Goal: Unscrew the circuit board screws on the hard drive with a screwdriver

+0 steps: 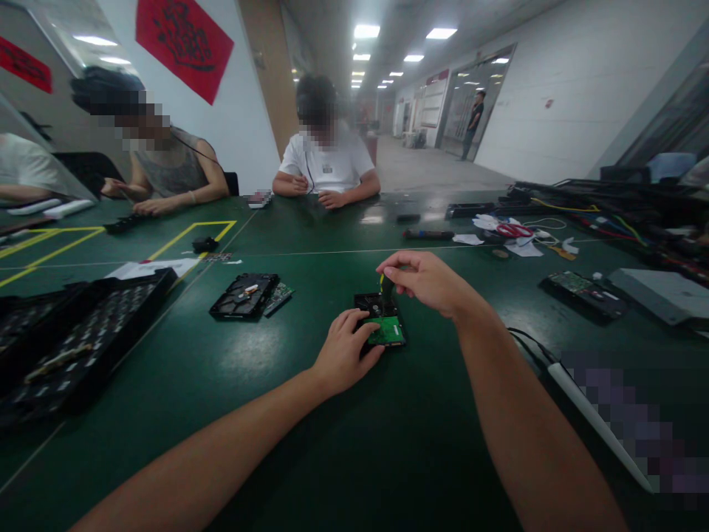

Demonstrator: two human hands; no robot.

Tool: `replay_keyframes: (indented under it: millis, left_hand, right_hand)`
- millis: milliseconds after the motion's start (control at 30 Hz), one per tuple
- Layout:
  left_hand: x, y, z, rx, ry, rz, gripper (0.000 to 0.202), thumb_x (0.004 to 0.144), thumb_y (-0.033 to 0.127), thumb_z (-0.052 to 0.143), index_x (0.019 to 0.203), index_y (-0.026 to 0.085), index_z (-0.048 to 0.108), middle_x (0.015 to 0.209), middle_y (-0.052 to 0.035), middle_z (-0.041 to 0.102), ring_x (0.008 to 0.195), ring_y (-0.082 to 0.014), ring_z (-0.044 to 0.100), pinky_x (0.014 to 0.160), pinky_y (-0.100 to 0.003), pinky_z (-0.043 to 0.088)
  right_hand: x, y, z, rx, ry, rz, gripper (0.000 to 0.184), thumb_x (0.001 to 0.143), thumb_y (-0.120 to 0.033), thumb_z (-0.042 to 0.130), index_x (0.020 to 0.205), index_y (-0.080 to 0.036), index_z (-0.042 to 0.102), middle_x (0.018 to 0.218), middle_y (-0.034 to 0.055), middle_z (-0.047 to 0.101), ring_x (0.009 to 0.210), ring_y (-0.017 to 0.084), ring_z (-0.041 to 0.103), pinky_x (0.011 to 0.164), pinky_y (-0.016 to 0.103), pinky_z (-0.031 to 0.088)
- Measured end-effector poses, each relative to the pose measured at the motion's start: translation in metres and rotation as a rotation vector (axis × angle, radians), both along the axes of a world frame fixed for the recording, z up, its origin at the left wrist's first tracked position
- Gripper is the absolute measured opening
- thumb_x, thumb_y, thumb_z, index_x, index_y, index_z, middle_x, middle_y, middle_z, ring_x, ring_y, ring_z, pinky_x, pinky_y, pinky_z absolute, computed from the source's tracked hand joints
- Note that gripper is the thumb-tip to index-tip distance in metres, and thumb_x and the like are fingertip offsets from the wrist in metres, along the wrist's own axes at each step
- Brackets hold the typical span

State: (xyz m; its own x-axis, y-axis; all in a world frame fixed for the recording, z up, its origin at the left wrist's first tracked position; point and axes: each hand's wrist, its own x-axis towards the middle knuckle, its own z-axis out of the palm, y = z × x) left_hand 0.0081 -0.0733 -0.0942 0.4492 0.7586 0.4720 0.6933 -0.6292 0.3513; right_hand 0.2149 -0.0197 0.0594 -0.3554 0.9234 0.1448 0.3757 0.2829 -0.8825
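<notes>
A hard drive [365, 301] lies flat on the green table in front of me, its green circuit board [392, 332] facing up on the near half. My left hand [344, 347] grips the drive from the left, with fingertips on its top and the thumb by the near edge. Over the far right part of the drive, my right hand [424, 281] is closed around a screwdriver [388, 287] with a dark and yellow handle. The screwdriver stands roughly upright; its tip is too small to make out.
Left of the drive lie another hard drive [244, 297] and a loose circuit board [278, 299]. Black trays [83, 355] fill the far left. At right are a hard drive [584, 295], a grey box [665, 292] and cables [587, 214]. Co-workers [326, 162] sit across the table.
</notes>
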Motion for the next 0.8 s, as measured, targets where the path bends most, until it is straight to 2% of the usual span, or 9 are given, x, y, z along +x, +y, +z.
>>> replay_keyframes:
  millis: [133, 233, 333, 467, 600, 700, 800]
  left_hand:
    - [0.0001, 0.0002, 0.0, -0.005, -0.012, 0.001, 0.04, 0.095, 0.036, 0.071, 0.134, 0.027, 0.065, 0.141, -0.0127, 0.058, 0.139, -0.0363, 0.049, 0.115, -0.062, 0.046]
    - [0.0002, 0.0007, -0.0009, -0.007, -0.014, 0.003, 0.04, 0.095, 0.036, 0.071, 0.133, 0.027, 0.065, 0.142, -0.0124, 0.058, 0.138, -0.0363, 0.05, 0.115, -0.062, 0.046]
    - [0.0003, 0.0011, -0.0018, -0.005, -0.007, 0.006, 0.041, 0.095, 0.036, 0.071, 0.134, 0.027, 0.064, 0.142, -0.0126, 0.057, 0.138, -0.0363, 0.049, 0.115, -0.062, 0.046]
    - [0.0006, 0.0008, -0.0015, -0.006, 0.008, 0.008, 0.041, 0.096, 0.037, 0.07, 0.135, 0.025, 0.064, 0.142, -0.0138, 0.057, 0.139, -0.0364, 0.048, 0.116, -0.062, 0.045]
    - [0.0009, 0.0007, -0.0011, -0.005, -0.005, 0.005, 0.04, 0.095, 0.037, 0.071, 0.132, 0.026, 0.065, 0.142, -0.0129, 0.057, 0.139, -0.0364, 0.049, 0.115, -0.063, 0.046]
    - [0.0006, 0.001, -0.0017, -0.001, -0.01, 0.0, 0.04, 0.095, 0.037, 0.071, 0.133, 0.027, 0.064, 0.142, -0.0125, 0.057, 0.139, -0.0363, 0.049, 0.115, -0.063, 0.046]
    - [0.0001, 0.0011, -0.0019, -0.003, -0.007, 0.002, 0.04, 0.095, 0.037, 0.071, 0.133, 0.026, 0.064, 0.142, -0.0131, 0.058, 0.139, -0.0365, 0.049, 0.115, -0.063, 0.046]
  right_hand:
    - [-0.0011, -0.0017, 0.002, -0.066, 0.0, 0.021, 0.017, 0.098, -0.018, 0.059, 0.105, -0.018, 0.075, 0.064, -0.0008, 0.063, 0.055, 0.012, 0.056, 0.049, 0.022, 0.041]
    - [-0.0027, -0.0009, 0.0008, -0.117, 0.057, 0.016, 0.016, 0.099, -0.016, 0.056, 0.103, -0.017, 0.071, 0.068, 0.0006, 0.066, 0.057, 0.012, 0.061, 0.052, 0.022, 0.048]
    - [-0.0024, 0.0009, -0.0013, -0.096, 0.055, 0.021, 0.012, 0.099, -0.025, 0.061, 0.097, -0.018, 0.071, 0.075, 0.0018, 0.068, 0.06, 0.012, 0.062, 0.053, 0.023, 0.049]
    - [0.0009, 0.0033, -0.0034, 0.004, -0.014, 0.04, 0.018, 0.093, -0.037, 0.073, 0.094, -0.019, 0.072, 0.082, 0.0022, 0.07, 0.064, 0.012, 0.06, 0.053, 0.022, 0.046]
    - [0.0026, 0.0042, -0.0051, 0.022, -0.064, -0.051, 0.03, 0.083, -0.044, 0.083, 0.093, -0.019, 0.069, 0.093, 0.0049, 0.074, 0.063, 0.012, 0.06, 0.052, 0.024, 0.047]
    - [0.0024, 0.0038, -0.0057, -0.015, -0.037, -0.062, 0.023, 0.088, -0.037, 0.079, 0.094, -0.018, 0.067, 0.088, 0.0042, 0.074, 0.055, 0.01, 0.058, 0.048, 0.024, 0.046]
    - [0.0018, 0.0036, -0.0055, -0.043, 0.009, -0.007, 0.011, 0.093, -0.028, 0.072, 0.095, -0.018, 0.068, 0.077, 0.0026, 0.071, 0.057, 0.012, 0.062, 0.05, 0.023, 0.049]
